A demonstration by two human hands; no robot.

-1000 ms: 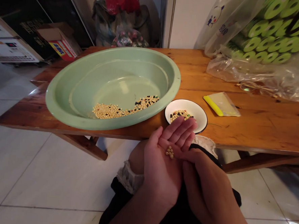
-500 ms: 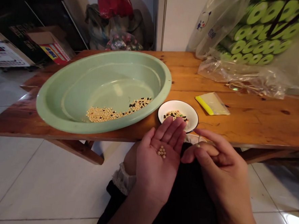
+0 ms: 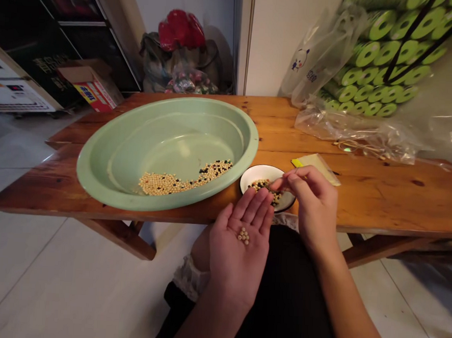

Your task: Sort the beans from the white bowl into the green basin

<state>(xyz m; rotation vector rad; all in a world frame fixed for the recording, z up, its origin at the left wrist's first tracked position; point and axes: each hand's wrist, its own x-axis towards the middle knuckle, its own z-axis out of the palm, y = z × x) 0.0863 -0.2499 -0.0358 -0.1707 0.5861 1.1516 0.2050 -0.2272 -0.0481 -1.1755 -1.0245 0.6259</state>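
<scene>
My left hand (image 3: 240, 246) is palm up, slightly cupped, with several small round cream beads (image 3: 244, 236) resting in its palm. Over the right side of a white dark-rimmed bowl (image 3: 248, 175), my right hand (image 3: 310, 199) pinches thumb and forefinger together. A thin thread with a bead showed in this pinch a moment ago; the fingers now mostly hide it. Mixed cream, black and coloured beads (image 3: 261, 183) lie in the bowl. Left of it stands a large pale green basin (image 3: 106, 177) with many more loose beads (image 3: 164, 183) along its near side.
The wooden bench (image 3: 381, 194) carries everything. A flat packet with a yellow edge (image 3: 321, 167) lies behind my right hand. Clear plastic (image 3: 365, 139) and green rolls (image 3: 381, 71) stand at the back right. An opened carton (image 3: 95, 92) sits behind the basin's left.
My right hand has moved forward and left, from beside my left palm to above the bowl. The left hand keeps its beads. The whole view has shifted a little.
</scene>
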